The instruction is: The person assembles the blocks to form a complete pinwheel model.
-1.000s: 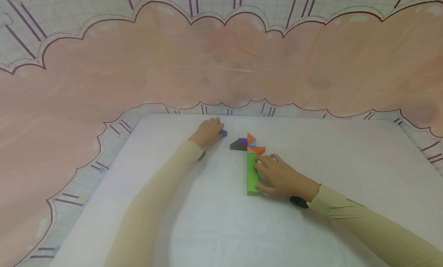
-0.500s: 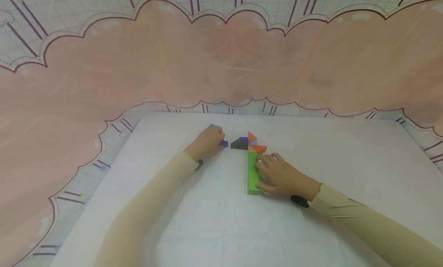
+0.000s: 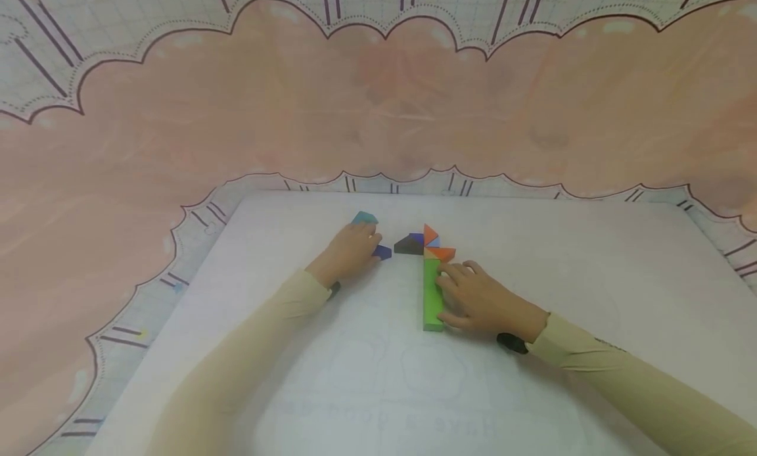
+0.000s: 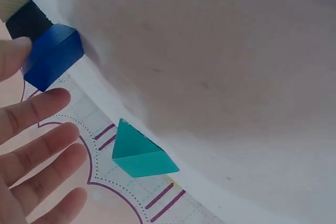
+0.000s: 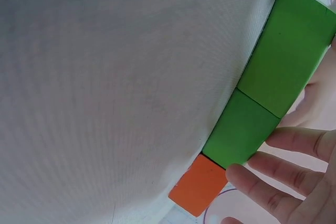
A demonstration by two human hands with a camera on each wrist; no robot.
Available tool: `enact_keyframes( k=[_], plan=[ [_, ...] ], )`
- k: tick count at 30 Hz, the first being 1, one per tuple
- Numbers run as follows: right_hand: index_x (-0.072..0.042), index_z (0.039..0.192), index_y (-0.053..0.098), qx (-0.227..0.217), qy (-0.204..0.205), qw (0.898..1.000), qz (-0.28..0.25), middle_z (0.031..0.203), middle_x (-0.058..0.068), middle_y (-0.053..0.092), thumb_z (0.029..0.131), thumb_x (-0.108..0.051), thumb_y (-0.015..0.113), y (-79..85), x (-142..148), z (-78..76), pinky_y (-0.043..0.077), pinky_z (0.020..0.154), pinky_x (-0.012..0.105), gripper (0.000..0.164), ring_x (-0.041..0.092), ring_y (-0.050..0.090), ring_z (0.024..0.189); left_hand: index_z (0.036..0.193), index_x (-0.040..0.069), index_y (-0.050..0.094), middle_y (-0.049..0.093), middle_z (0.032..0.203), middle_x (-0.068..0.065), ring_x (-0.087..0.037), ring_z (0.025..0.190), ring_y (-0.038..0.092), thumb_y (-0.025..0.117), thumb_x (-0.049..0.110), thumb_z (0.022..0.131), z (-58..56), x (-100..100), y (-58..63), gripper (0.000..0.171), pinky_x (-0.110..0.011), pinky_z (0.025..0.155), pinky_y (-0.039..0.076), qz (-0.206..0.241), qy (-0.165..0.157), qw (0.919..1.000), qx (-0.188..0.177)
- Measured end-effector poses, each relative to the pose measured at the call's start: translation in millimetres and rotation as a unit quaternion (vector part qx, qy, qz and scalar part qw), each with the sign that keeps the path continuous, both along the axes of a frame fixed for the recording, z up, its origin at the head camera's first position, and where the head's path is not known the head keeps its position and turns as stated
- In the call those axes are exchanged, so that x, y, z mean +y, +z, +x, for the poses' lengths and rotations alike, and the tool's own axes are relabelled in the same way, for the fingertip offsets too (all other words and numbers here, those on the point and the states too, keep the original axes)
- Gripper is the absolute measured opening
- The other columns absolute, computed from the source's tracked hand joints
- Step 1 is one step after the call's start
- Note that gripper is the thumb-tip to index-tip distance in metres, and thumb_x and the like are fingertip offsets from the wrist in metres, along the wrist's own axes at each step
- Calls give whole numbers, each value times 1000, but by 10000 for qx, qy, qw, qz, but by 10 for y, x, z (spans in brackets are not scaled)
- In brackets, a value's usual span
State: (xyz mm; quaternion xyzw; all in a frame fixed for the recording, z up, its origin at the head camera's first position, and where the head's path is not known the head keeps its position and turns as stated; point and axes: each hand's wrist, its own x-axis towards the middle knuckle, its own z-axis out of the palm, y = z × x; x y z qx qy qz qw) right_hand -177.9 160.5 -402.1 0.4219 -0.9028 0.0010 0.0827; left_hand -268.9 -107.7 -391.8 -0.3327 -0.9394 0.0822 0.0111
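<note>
My left hand (image 3: 350, 249) pinches a dark blue block (image 3: 383, 252) between thumb and forefinger; its other fingers stretch out straight in the left wrist view. A teal block (image 4: 142, 153) with slanted sides lies just beyond that hand. Right of the blue block is a flat pinwheel shape of pieces: a black block (image 3: 408, 246), a blue piece (image 3: 417, 237), orange triangles (image 3: 430, 235) and a light blue piece (image 3: 434, 243). Two green blocks (image 5: 262, 87) run end to end from it toward me. My right hand (image 3: 480, 300) rests its fingertips along their right side.
The blocks lie on a white tabletop (image 3: 331, 370) with faint mirrored lettering near me. Behind its far edge (image 3: 520, 198) hangs or spreads a patterned peach and white cloth (image 3: 378, 114). Beige sleeves (image 3: 639, 384) cover both forearms.
My left hand has drawn the dark blue block toward me, roughly level with the black block. The teal block has come into sight behind that hand. The right hand stays in place.
</note>
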Motion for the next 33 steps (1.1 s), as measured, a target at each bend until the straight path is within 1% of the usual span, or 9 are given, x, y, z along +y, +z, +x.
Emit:
enact_keyframes(
  k=[2, 9, 12, 15, 20, 26, 28, 33],
  plan=[
    [-4, 120, 52, -2, -5, 10000, -11, 125, 14, 53, 85, -49, 59, 1, -1, -4, 43, 96, 48, 57, 28, 54, 113, 119, 6, 58, 57, 119, -12, -26, 112, 54, 58, 34, 91, -4, -12, -11, 39, -40, 100, 43, 15, -47, 10000, 72],
    [-5, 121, 51, -106, -101, 9999, 67, 126, 14, 52, 86, -50, 57, 3, -6, -25, 42, 98, 49, 58, 28, 54, 114, 106, 7, 64, 59, 102, -7, -22, 99, 58, 61, 27, 90, -22, 21, -40, 26, -36, 95, 46, 309, -434, 9983, 221],
    [-4, 121, 51, -145, -114, 9998, 107, 126, 14, 52, 85, -50, 57, 13, -14, -27, 42, 98, 49, 59, 28, 54, 114, 104, 7, 64, 59, 101, -6, -21, 97, 58, 61, 26, 90, -16, 53, -38, 24, -35, 96, 46, 341, -535, 9976, 261],
    [-4, 122, 50, -208, -148, 9996, 147, 127, 14, 52, 86, -51, 57, 29, -22, -26, 41, 99, 49, 59, 28, 53, 115, 105, 7, 65, 59, 102, -6, -21, 98, 59, 62, 27, 90, -7, 91, -23, 25, -35, 97, 46, 280, -543, 9978, 267],
    [-4, 123, 50, -283, -178, 9993, 143, 128, 15, 51, 86, -50, 56, 52, -27, -28, 41, 100, 50, 59, 29, 52, 116, 108, 8, 65, 59, 104, -5, -19, 96, 58, 60, 29, 90, 4, 158, 3, 27, -34, 92, 47, 136, -459, 9988, 94],
    [-4, 124, 50, -380, -197, 9990, 104, 129, 15, 51, 87, -50, 56, 69, -27, -39, 40, 101, 50, 59, 29, 52, 117, 106, 8, 64, 58, 101, -4, -17, 88, 57, 58, 34, 91, 4, 250, 12, 30, -30, 83, 49, -200, -612, 9976, 247],
    [-4, 124, 50, -423, -211, 9988, 116, 130, 15, 50, 87, -50, 56, 70, -30, -43, 39, 101, 50, 59, 29, 52, 118, 106, 8, 64, 58, 101, -4, -17, 87, 56, 58, 34, 91, 6, 285, 15, 31, -29, 81, 49, -220, -632, 9974, 254],
    [-5, 126, 49, -459, -253, 9985, 156, 131, 15, 50, 87, -51, 54, 60, -35, -52, 39, 102, 49, 60, 28, 51, 119, 109, 9, 63, 58, 104, -5, -17, 91, 56, 57, 34, 92, 17, 375, 22, 32, -29, 83, 49, -220, -549, 9981, 184]
  ],
)
